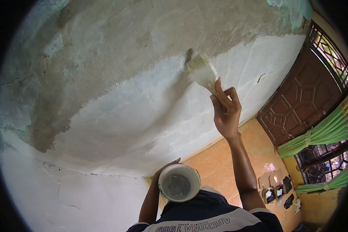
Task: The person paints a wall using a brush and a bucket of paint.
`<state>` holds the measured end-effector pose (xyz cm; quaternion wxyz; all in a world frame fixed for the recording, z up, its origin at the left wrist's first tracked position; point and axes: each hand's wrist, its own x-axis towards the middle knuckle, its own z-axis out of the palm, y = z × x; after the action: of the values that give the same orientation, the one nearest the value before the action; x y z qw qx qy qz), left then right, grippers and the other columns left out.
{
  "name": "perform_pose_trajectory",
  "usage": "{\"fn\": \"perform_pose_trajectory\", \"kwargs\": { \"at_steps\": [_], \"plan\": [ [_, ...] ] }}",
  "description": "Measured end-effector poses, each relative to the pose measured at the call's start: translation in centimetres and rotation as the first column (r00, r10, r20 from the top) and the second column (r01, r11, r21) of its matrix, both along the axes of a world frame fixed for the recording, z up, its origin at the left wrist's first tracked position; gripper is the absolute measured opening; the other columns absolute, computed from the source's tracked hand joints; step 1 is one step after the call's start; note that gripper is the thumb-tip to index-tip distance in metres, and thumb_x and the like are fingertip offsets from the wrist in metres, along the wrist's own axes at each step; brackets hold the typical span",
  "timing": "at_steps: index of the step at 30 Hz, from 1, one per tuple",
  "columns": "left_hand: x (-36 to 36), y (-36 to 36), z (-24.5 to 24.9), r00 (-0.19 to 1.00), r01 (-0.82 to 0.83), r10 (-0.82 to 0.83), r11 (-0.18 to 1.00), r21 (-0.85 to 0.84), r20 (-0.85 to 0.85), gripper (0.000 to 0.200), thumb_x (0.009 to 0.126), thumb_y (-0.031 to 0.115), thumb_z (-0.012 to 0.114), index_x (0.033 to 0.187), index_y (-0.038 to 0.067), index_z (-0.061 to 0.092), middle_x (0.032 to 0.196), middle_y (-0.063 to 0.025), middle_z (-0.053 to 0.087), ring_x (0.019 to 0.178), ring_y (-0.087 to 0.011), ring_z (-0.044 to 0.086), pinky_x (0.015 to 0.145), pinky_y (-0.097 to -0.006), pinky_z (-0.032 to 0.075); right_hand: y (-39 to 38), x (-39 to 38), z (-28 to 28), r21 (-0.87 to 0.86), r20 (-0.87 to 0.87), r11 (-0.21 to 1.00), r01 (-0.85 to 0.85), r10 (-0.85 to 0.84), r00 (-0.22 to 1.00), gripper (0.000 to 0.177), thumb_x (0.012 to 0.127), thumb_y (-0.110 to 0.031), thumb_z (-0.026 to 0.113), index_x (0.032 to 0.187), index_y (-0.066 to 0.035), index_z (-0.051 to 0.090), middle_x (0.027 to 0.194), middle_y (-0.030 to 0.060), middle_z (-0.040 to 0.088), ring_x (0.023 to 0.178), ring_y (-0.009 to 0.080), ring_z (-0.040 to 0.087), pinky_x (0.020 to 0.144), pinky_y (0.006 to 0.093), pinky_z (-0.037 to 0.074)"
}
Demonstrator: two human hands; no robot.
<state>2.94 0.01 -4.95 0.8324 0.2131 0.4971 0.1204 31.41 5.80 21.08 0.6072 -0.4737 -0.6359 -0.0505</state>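
Note:
My right hand [226,110] grips a wide paintbrush [203,73] by its handle, fingers closed around it. The brush's pale bristles are angled up, right at the wall [135,104], near the ragged edge between white paint and bare grey plaster. My left hand [164,168] curves around the side of a white paint bucket [196,178], holding it close against my body; most of that hand is hidden behind it. Greyish-white paint [176,186] lies in the bottom of the bucket.
To the right are a brown panelled door [297,91] and a window with green curtains [317,139]. Orange tiles [216,154] cover the floor. Brown seat-like furniture [270,185] with dark items stands at lower right.

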Motion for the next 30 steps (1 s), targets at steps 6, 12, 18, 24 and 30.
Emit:
{"fn": "perform_pose_trajectory", "kwargs": {
  "at_steps": [6, 12, 18, 24, 30],
  "plan": [
    [-1.2, -0.3, -1.5, 0.999, -0.033, 0.033, 0.999, -0.019, -0.012, 0.049, 0.101, 0.059, 0.069, 0.097, 0.011, 0.077, 0.083, -0.0036, 0.073, 0.073, -0.0149, 0.067, 0.072, -0.0363, 0.057, -0.3, -0.9, 0.8, 0.023, 0.031, 0.997, 0.069, -0.07, 0.997, 0.06, 0.092, 0.01, 0.073, 0.148, -0.01, 0.065, 0.086, 0.0055, 0.047, 0.068, 0.0143, 0.049, 0.057, 0.0317, 0.046],
    [-1.6, -0.6, 0.7, 0.998, -0.049, 0.051, 0.998, -0.031, 0.044, 0.05, 0.102, 0.059, 0.066, 0.098, 0.01, 0.077, 0.083, -0.0033, 0.072, 0.073, -0.0165, 0.066, 0.073, -0.0375, 0.057, -0.6, -0.2, 1.6, -0.042, 0.029, 0.999, 0.018, -0.017, 0.999, 0.053, 0.094, 0.008, 0.073, 0.144, -0.008, 0.068, 0.085, 0.0035, 0.052, 0.064, 0.0109, 0.048, 0.054, 0.0288, 0.043],
    [-2.5, -0.9, 0.7, 0.997, -0.074, 0.073, 0.997, -0.019, -0.016, 0.051, 0.102, 0.06, 0.066, 0.099, 0.01, 0.076, 0.084, -0.0034, 0.072, 0.074, -0.0169, 0.067, 0.074, -0.0377, 0.058, -2.4, 0.7, 5.3, -0.035, 0.002, 0.995, 0.097, -0.097, 0.995, 0.051, 0.095, 0.002, 0.073, 0.145, -0.01, 0.068, 0.085, 0.0061, 0.064, 0.057, 0.0074, 0.052, 0.051, 0.0297, 0.044],
    [-1.6, -0.8, 1.7, 0.996, -0.087, 0.088, 0.996, 0.025, -0.02, 0.043, 0.102, 0.055, 0.068, 0.091, 0.014, 0.074, 0.082, -0.0017, 0.072, 0.072, -0.0161, 0.067, 0.073, -0.0374, 0.058, -1.0, -0.7, 4.4, -0.085, 0.2, 0.996, 0.041, -0.024, 0.98, 0.051, 0.092, 0.004, 0.071, 0.14, -0.014, 0.071, 0.085, 0.0154, 0.066, 0.066, 0.0304, 0.067, 0.06, 0.0415, 0.055],
    [-1.3, -0.3, 1.6, 0.998, -0.061, 0.062, 0.998, 0.023, -0.022, 0.04, 0.101, 0.053, 0.071, 0.095, 0.014, 0.075, 0.084, -0.0017, 0.073, 0.073, -0.0161, 0.067, 0.074, -0.0374, 0.058, -2.3, -0.4, 3.5, -0.189, 0.18, 0.977, 0.093, -0.059, 0.982, 0.046, 0.095, -0.003, 0.07, 0.14, -0.013, 0.071, 0.075, 0.0133, 0.064, 0.061, 0.0286, 0.065, 0.056, 0.043, 0.052]
  ]
}}
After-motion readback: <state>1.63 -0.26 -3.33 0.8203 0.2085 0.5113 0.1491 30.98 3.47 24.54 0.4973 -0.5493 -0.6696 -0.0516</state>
